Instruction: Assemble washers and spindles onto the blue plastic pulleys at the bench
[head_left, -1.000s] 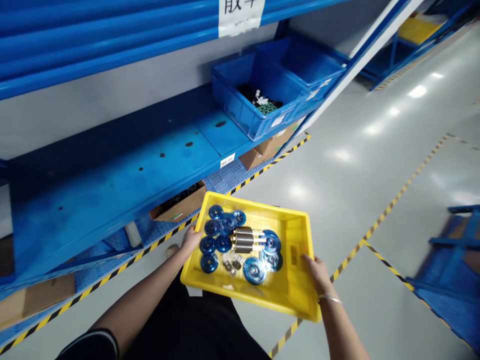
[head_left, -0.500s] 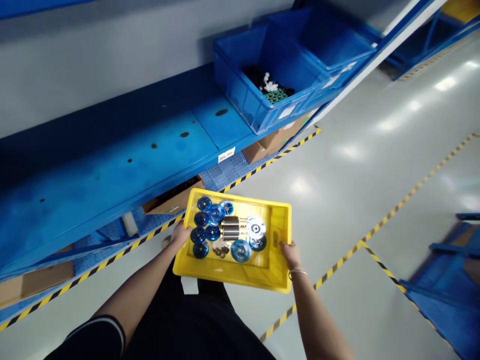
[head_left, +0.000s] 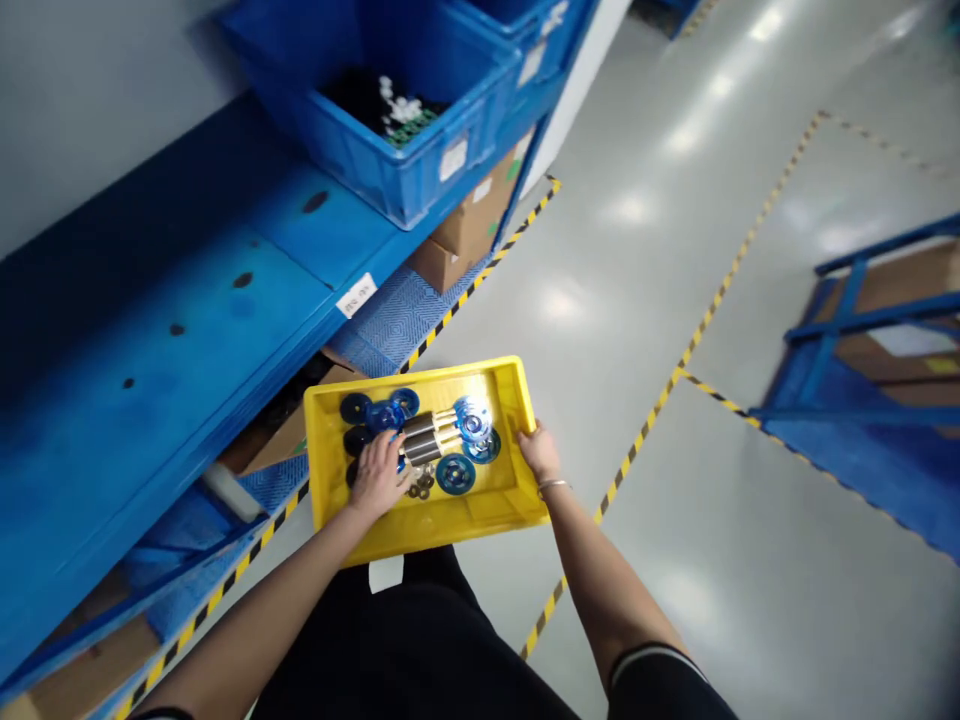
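Observation:
A yellow tray (head_left: 495, 500) is held in front of me above the floor. My right hand (head_left: 538, 452) grips its right rim. My left hand (head_left: 379, 477) reaches inside the tray, fingers curled down over the blue discs (head_left: 456, 474) at its left side; what the fingers hold, if anything, is hidden. A metal rotor (head_left: 424, 438) with a shaft lies in the middle among several blue discs, and small dark nuts (head_left: 422, 487) lie near my left hand.
A blue shelf (head_left: 187, 330) runs along the left, carrying a blue bin (head_left: 405, 150) with small black, white and green parts. Cardboard boxes (head_left: 465, 225) sit under the shelf. Yellow-black tape marks the grey floor (head_left: 675, 300). A blue cart (head_left: 862, 400) stands at right.
My left hand let go of the tray's left rim and went into the tray onto the blue discs. The view swung left and down, and the tray is closer to the shelf.

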